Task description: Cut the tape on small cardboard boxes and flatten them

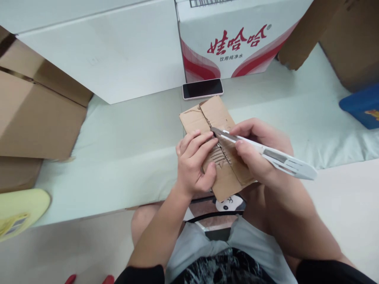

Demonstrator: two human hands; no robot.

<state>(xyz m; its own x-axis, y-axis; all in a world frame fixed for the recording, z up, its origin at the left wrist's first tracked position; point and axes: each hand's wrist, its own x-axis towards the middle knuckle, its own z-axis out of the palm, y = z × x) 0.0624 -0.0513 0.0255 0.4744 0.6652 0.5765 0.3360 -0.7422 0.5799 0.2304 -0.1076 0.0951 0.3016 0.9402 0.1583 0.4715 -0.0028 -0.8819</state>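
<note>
A small brown cardboard box (226, 183) lies at the front edge of the table, tilted in view, with a torn seam along its top. My left hand (194, 163) rests flat on its left side, fingers stretched over the cardboard near the seam and thumb apart. My right hand (260, 161) is closed around a white utility knife (291, 165). The blade is out, and its tip touches the seam just beyond my left fingertips. My right palm and some fingers are hidden behind the knife and hand.
Behind the box lies a phone (203, 89), in front of a white and red carton (201, 43). A large white box (112, 59) stands beside that carton. Brown cartons (38, 114) are at left, a yellow container (23, 205) at front left, a blue container (363, 106) at right.
</note>
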